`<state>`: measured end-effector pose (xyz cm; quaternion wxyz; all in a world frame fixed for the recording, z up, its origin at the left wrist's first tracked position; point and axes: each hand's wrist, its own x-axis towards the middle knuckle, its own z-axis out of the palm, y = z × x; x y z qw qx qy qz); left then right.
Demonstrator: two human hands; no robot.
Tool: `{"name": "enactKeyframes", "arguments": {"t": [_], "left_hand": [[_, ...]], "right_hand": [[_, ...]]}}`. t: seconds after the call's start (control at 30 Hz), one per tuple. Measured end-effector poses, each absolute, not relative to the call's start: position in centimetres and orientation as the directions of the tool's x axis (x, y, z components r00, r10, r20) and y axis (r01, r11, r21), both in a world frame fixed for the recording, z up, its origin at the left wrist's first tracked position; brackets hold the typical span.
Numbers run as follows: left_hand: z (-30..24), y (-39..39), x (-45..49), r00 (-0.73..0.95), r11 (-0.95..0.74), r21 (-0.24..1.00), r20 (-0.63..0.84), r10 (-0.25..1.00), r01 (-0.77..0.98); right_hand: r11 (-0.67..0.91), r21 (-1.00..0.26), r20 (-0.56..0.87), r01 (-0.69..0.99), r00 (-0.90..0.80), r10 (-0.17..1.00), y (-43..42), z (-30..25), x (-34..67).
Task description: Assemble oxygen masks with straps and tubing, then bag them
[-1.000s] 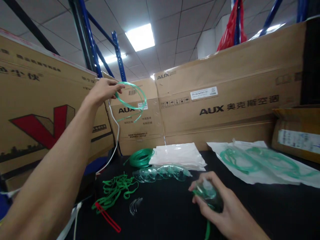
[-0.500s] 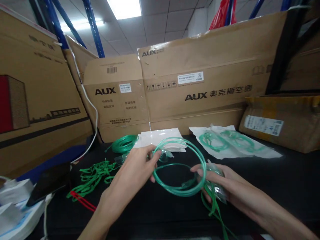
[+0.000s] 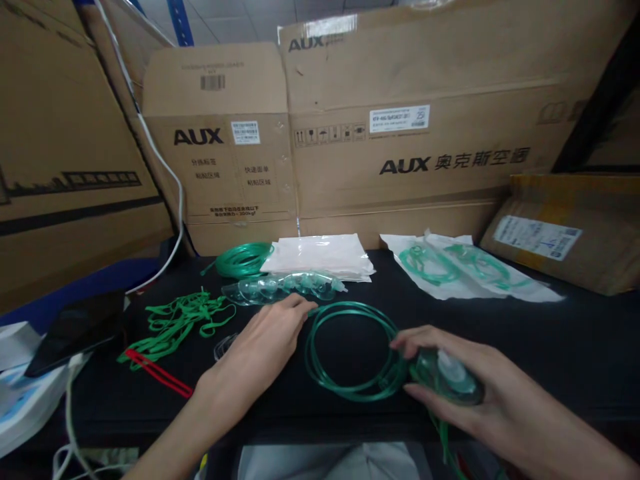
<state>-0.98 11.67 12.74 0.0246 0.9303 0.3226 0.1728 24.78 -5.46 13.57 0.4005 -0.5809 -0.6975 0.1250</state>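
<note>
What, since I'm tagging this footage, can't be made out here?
In the head view:
Left hand: thumb hidden behind it; grip on green tubing unclear.
Mask: partly covered by the right hand.
Power strip: cut off by left edge.
Box label: print too small.

The left grip (image 3: 273,328) has its back upward, fingers (image 3: 296,307) reaching forward and rightward; the right grip (image 3: 493,387) curls in a hold, thumb (image 3: 435,402) lowest.

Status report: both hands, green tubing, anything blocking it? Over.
Left hand at upper left edge of coiled translucent green plastic tubing, grip unclear. Right hand holding clear plastic mask. Tubing between hands; nothing visibly blocking.
</note>
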Motion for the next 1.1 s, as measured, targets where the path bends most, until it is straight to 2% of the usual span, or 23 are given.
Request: {"name": "enactKeyframes", "arguments": {"t": [0.07, 0.17, 0.37, 0.53, 0.67, 0.9, 1.1], "left_hand": [[12.9, 11.5, -0.7, 0.748, -0.789, 0.118, 0.261, 0.611, 0.603], [13.8, 10.9, -0.4, 0.754, -0.789, 0.122, 0.238, 0.612, 0.602], [14.7, 11.1, -1.8, 0.823, -0.833, 0.268, 0.183, 0.538, 0.485], [14.6, 11.7, -3.0, 0.844, -0.84, 0.375, 0.215, 0.491, 0.393], [14.4, 11.8, -2.8, 0.82, -0.811, 0.398, 0.204, 0.534, 0.429], [13.9, 10.0, -2.6, 0.768, -0.785, 0.336, 0.217, 0.603, 0.521], [14.3, 6.7, -2.9, 0.751, -0.737, 0.394, 0.156, 0.642, 0.549]], "right_hand": [[0.327, -0.607, 0.385, 0.724, -0.091, 0.918, -5.3, 13.0, 24.1], [0.353, -0.59, 0.401, 0.726, -0.116, 0.909, -4.8, 12.4, 23.8], [0.365, -0.581, 0.427, 0.728, -0.109, 0.898, -4.4, 12.3, 24.3], [0.375, -0.563, 0.441, 0.737, -0.116, 0.89, -4.2, 12.2, 24.3], [0.394, -0.552, 0.472, 0.735, -0.114, 0.874, -3.9, 11.9, 24.2], [0.377, -0.472, 0.498, 0.797, -0.112, 0.86, -3.9, 10.7, 23.7], [0.372, -0.369, 0.504, 0.852, -0.153, 0.85, -4.9, 9.4, 22.9]]}}
